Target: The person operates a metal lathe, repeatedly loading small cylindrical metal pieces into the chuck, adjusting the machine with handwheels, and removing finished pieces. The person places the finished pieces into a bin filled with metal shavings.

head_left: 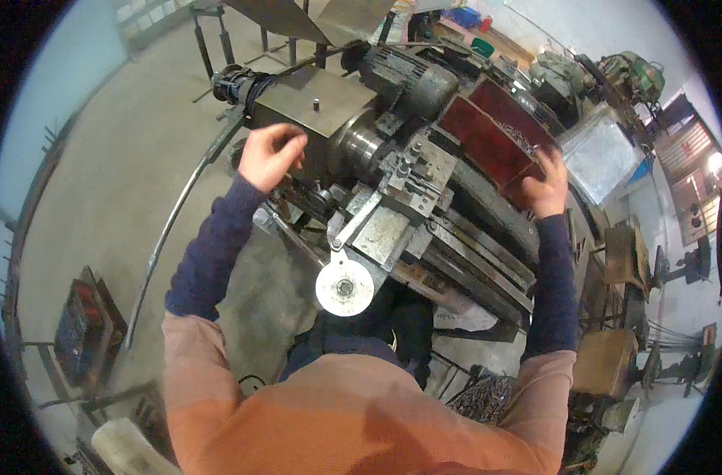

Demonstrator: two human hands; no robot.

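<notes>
Left hand (270, 155) is curled into a loose fist right at the front edge of the lathe's grey headstock box (313, 101). Fingers are folded in, but I honestly can't tell if there's a lever or knob inside them, since the hand covers whatever's there. Right hand (547, 187) is way over on the other side, fingers spread flat and pressed against the end of a dark red tray (487, 134) sitting on the back of the machine, not wrapped around anything.

Between the hands is the lathe itself: the chuck (361, 146), then the tool post and carriage (412, 178), with a round white handwheel (344, 286) hanging off the front, close to the person's body. The bed ways (487, 253) run off to the right under the right forearm. The motor (408, 75) sits up behind the headstock.

Floor is bare grey concrete (115, 166), with a long thin bent rod (167, 229) lying across it on the left. The room's a cluttered workshop, with more green machinery (634, 75) at the far right and a metal sheet (598, 154) leaning near the tray.

The red tray has a scatter of small metal bits or swarf in it, too small to make out properly. There's also a dark pile of shavings (483, 396) down low by the person's right elbow. The stuff at the lower left edge is cut off and blurry.
</notes>
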